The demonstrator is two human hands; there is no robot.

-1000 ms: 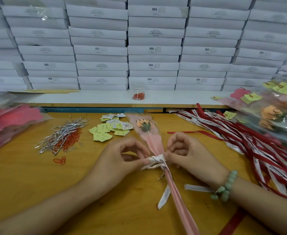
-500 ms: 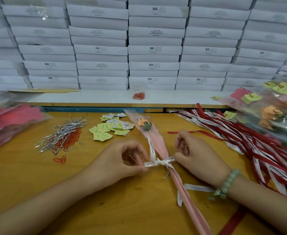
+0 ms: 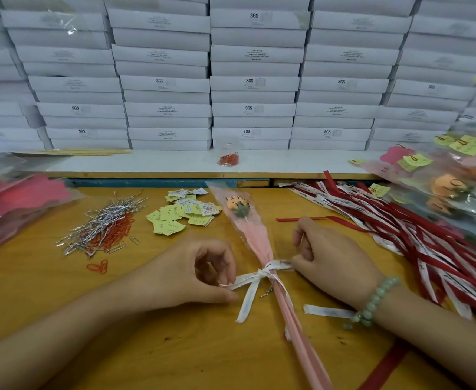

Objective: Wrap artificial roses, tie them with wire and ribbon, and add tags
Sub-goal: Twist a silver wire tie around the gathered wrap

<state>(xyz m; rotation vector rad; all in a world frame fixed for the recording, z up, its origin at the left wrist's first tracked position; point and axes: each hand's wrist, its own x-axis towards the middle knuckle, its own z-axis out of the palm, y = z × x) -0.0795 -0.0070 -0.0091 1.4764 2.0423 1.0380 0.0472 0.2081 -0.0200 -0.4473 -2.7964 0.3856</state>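
Evidently ribbon-tying is in hand: the left hand (image 3: 203,274) and right hand (image 3: 329,257) each pinch the white ribbon (image 3: 264,273) round the wrapped rose (image 3: 255,237), which lies mid-table (image 3: 62,319). Next, likely an even outward pull to snug the knot.

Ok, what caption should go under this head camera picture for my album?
Left hand and right hand pinch white ribbon ends, tying a wrapped rose on the table.

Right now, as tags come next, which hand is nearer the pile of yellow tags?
Left. The left hand lies just in front of the tags; the right hand lies across the wrapped rose from them.
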